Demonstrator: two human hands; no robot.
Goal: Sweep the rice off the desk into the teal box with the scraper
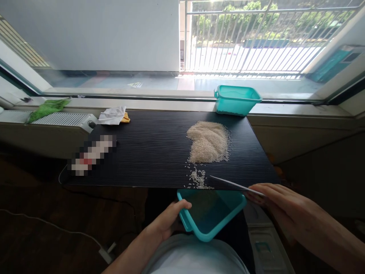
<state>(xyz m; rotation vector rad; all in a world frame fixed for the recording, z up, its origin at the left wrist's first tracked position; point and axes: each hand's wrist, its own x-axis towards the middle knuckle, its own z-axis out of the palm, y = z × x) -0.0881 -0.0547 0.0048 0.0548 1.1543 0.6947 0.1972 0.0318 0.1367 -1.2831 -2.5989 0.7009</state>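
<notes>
My left hand (173, 215) is closed on the rim of a teal plastic container (212, 234), thumb over the near-left edge. The container is held against the table's front edge, and its shaded inside is hard to make out. A thin, flat, pale piece (229, 183) is in my right hand (281, 199), seen almost edge-on, so I cannot tell its exact kind. Its tip points left over the table's front edge, just right of a small scatter of rice grains (197, 178). Behind that scatter lies a larger heap of rice (209, 141).
A second teal container (238, 102) stands at the back right of the dark table (151, 152). White paper (112, 115) lies at the back left, near a blurred-out object (92, 155). A green cloth (49, 109) rests on the radiator (64, 118). A cable (54, 222) crosses the floor.
</notes>
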